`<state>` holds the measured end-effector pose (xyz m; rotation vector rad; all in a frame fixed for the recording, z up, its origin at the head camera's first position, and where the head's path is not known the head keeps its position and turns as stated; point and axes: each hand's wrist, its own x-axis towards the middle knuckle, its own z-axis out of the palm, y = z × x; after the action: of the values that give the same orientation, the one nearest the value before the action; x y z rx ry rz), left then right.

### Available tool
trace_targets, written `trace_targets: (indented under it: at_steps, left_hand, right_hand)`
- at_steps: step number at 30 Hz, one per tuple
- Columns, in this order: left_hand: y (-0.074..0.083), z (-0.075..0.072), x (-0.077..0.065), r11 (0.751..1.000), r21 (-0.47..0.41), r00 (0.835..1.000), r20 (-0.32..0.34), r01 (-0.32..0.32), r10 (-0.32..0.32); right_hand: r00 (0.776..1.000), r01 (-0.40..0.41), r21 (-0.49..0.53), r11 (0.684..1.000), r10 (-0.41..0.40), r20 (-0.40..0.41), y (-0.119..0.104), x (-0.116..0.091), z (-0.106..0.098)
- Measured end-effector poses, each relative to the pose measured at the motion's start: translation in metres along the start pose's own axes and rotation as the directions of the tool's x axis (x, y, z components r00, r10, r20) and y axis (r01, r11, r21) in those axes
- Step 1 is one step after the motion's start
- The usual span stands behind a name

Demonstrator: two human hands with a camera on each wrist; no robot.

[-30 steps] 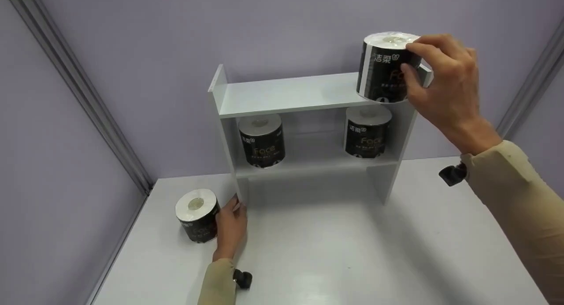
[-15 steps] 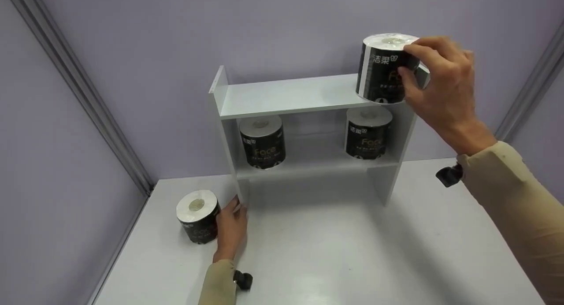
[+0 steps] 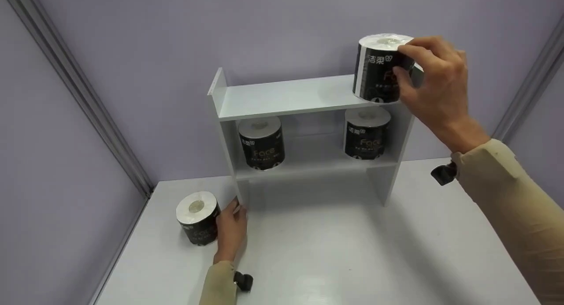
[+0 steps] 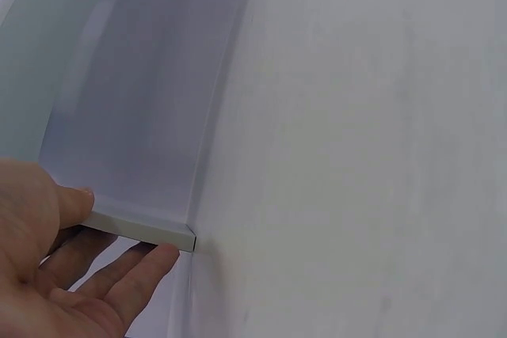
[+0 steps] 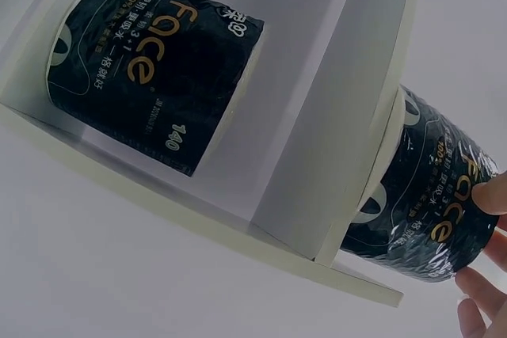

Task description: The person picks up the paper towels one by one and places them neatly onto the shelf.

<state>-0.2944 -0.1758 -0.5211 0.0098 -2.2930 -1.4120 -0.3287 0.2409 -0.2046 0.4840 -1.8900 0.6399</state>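
Where a pale wall [image 3: 282, 27] closes the far side, a white surface [image 3: 317, 252] spreads nearer, carrying a white shelf unit [image 3: 291, 95] that stands upright. Next come the hands: the left hand [image 3: 231, 230] pinches the near edge of the unit's left side panel [image 4: 142, 229] low down, thumb on one face and fingers on the other, while the right hand [image 3: 438, 76] holds a wrapped paper roll [image 3: 376, 71] upright at the right end of the top board, thumb on its near side. Whether the board takes its full weight I cannot tell. On the shelf below stand a left roll [image 3: 263, 148] and a right roll [image 3: 365, 139]; a fourth roll [image 3: 198, 219] stands on the surface just left of the left hand. Judging by its look, the held one should be light, slightly soft under a squeeze and hard to break, though its glossy film may slip. Its curved sides, spanned by thumb and fingers, seem the best hold; the small core hole [image 3: 387, 41] on top offers little.
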Motion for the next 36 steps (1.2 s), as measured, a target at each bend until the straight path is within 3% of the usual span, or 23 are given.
trace_targets:
  at_steps: [15, 36]
  left_hand:
    - [0.000, -0.003, 0.001, 1.000, 0.017, 1.000, -0.012, 0.003, -0.003]
    - [0.002, -0.002, 0.000, 0.999, 0.017, 0.999, -0.023, -0.046, 0.047]
  right_hand:
    - [1.000, 0.001, -0.003, 1.000, -0.001, 0.014, -0.001, 0.003, 0.004]
    - [1.000, -0.018, -0.014, 1.000, 0.019, 0.020, 0.001, 0.008, 0.013]
